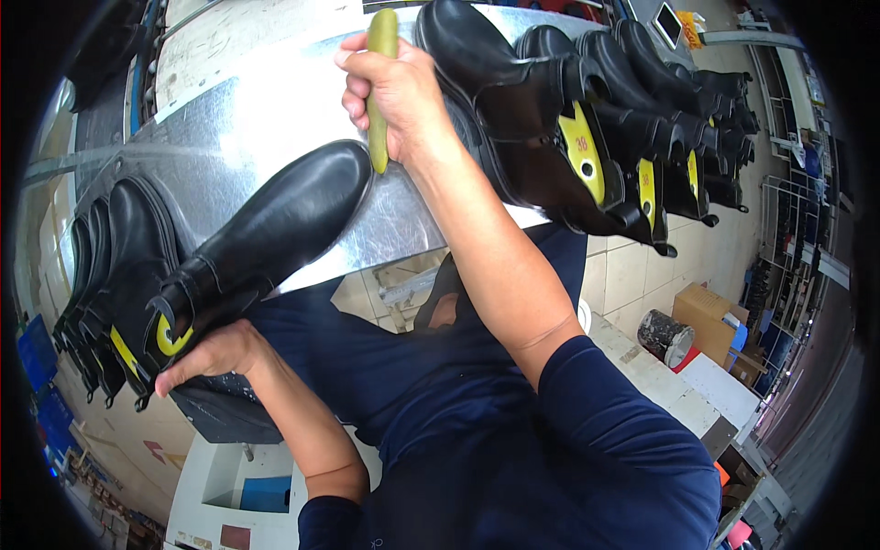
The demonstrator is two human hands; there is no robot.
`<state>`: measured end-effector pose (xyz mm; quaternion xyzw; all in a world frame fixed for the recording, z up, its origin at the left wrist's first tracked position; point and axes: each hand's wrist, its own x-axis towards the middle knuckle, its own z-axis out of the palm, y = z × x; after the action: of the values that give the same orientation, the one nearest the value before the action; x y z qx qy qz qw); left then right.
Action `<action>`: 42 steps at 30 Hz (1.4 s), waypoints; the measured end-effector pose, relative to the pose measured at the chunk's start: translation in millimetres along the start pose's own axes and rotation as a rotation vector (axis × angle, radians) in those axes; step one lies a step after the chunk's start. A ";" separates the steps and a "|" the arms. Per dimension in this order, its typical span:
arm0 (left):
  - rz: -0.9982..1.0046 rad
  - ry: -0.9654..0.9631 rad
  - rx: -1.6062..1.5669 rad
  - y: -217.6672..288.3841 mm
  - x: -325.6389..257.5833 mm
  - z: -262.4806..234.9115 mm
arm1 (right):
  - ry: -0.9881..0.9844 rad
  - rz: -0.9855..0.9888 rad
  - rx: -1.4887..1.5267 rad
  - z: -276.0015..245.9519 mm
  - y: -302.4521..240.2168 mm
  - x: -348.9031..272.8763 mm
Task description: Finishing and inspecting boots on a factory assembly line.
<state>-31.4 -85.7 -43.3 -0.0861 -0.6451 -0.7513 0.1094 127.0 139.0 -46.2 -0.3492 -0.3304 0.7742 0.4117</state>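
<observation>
My left hand (215, 353) is wrapped under the shaft end of a black leather boot (284, 206), whose round toe points up and to the right over the metal tabletop (220, 124). A yellow lining patch shows inside that boot's opening. Most of the left fingers are hidden beneath it. In my closed right hand (390, 87) stands a smooth yellow-green stick (381, 137) with a tapered lower tip. The tip is close to the boot's toe; whether it touches, I cannot tell. Just right of this hand is another black boot (467, 41).
Several black boots (632, 82) with yellow inner patches line the table's right side. More black boots (133, 229) stand at the left. Beyond my right arm are a cardboard box (701, 316), a stained bucket (665, 337) and a wire rack (788, 206). A dark-screened device (668, 26) lies at the far right.
</observation>
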 end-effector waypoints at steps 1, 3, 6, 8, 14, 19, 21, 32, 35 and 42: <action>-0.006 -0.012 -0.008 0.1 2.2 -1.8 | -0.001 -0.001 -0.007 3.7 -0.3 3.8; -0.011 0.060 -0.028 -0.7 5.1 -1.0 | -0.132 0.148 -0.120 9.9 -0.2 8.1; -0.116 0.016 -0.009 1.7 4.3 -8.1 | -0.249 0.251 -0.150 16.5 -7.5 14.9; -0.124 -0.047 -0.039 0.2 5.7 -4.1 | -0.363 0.303 -0.172 18.3 -9.5 21.7; -0.300 -0.429 -0.212 -22.4 30.5 31.2 | -0.588 0.359 -0.413 47.1 1.2 25.5; -0.417 -0.743 -0.333 -73.3 39.5 78.5 | -0.208 -0.099 -0.604 34.4 -23.4 -31.1; 0.121 -0.659 0.121 -70.9 33.6 89.9 | -0.092 -0.640 -0.929 32.4 -48.0 -72.5; -0.560 -0.923 -0.197 68.8 -89.0 -78.3 | -0.465 -0.541 -0.767 44.7 -8.0 -185.7; -0.569 -0.977 -0.054 46.2 -81.2 -111.0 | 0.007 -0.898 -1.169 56.7 -19.5 -143.9; -0.147 -1.736 0.603 -22.3 -100.8 -86.8 | -0.086 -0.415 -1.282 62.9 0.1 -112.4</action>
<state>60.4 -162.9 -105.1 -0.5462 -0.6732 -0.2286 -0.4430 122.7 27.2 17.8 -0.4228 -0.8008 0.3431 0.2496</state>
